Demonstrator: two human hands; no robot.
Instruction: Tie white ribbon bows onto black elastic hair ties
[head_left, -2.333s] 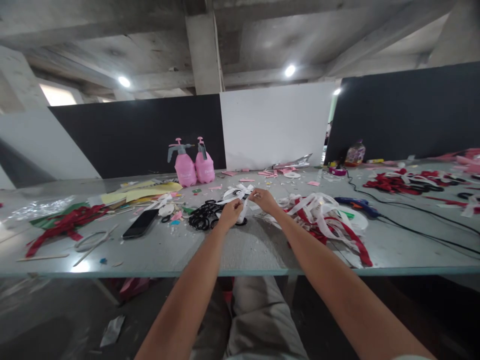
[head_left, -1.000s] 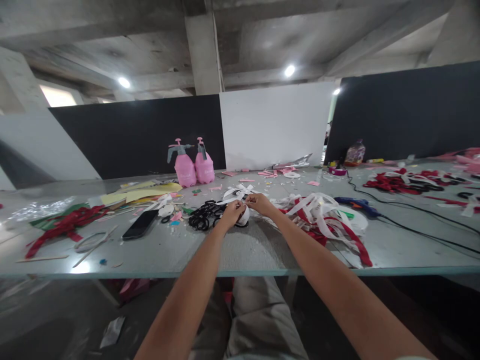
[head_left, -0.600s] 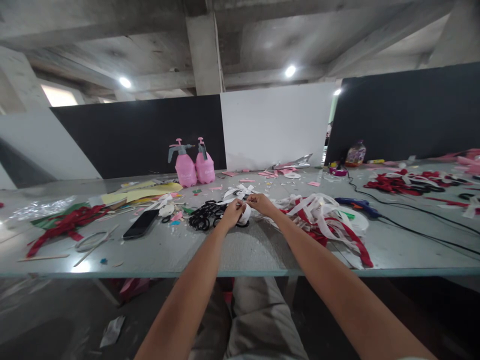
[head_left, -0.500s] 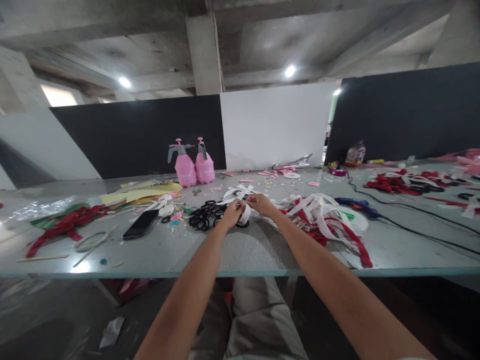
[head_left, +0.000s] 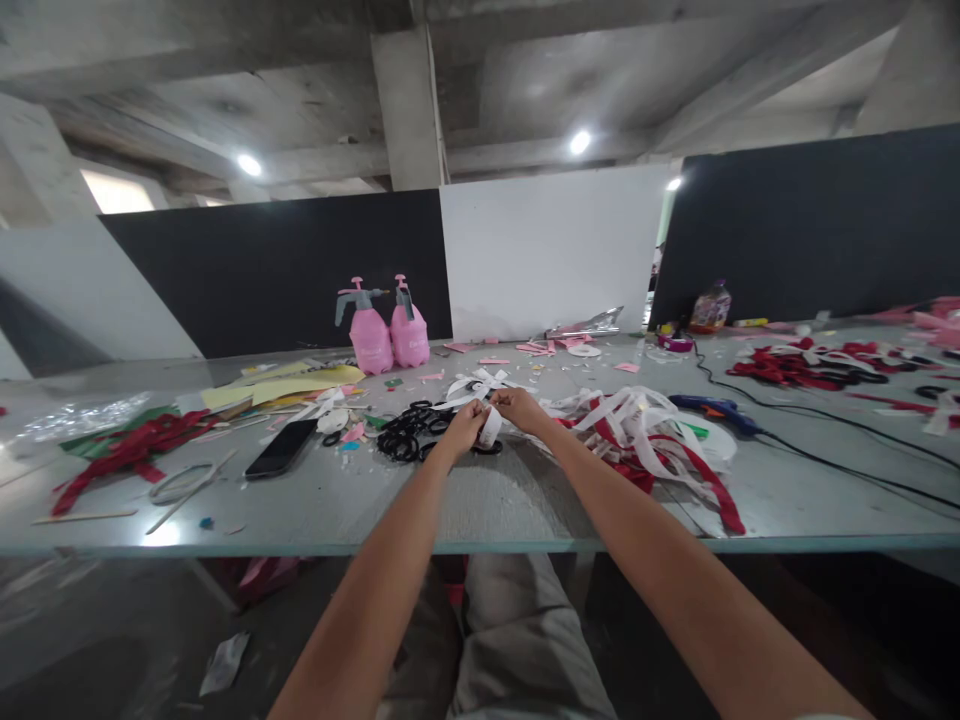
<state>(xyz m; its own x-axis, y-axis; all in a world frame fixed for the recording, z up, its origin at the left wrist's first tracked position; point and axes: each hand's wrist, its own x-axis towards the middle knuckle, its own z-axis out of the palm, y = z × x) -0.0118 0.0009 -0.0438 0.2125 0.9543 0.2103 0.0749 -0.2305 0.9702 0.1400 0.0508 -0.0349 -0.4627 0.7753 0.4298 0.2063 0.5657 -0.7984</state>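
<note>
Close together over the middle of the table, my left hand and my right hand both pinch a white ribbon. The ribbon hangs in a loop between them, with printing on it too small to read. Directly beneath lies a dark ring, partly hidden; whether the ribbon passes through it I cannot tell. To the left of my left hand is a pile of black elastic rings. A heap of white and red ribbons lies to the right of my right hand. More white ribbon rests just behind both hands.
A phone and red ribbons lie to the left. Two pink spray bottles stand at the back. On the right are a blue glue gun with its black cord and a bottle. Scraps litter the table.
My hands stay almost in place, still pinching the white ribbon. The hanging loop has shifted very slightly. Everything else on the table looks the same.
</note>
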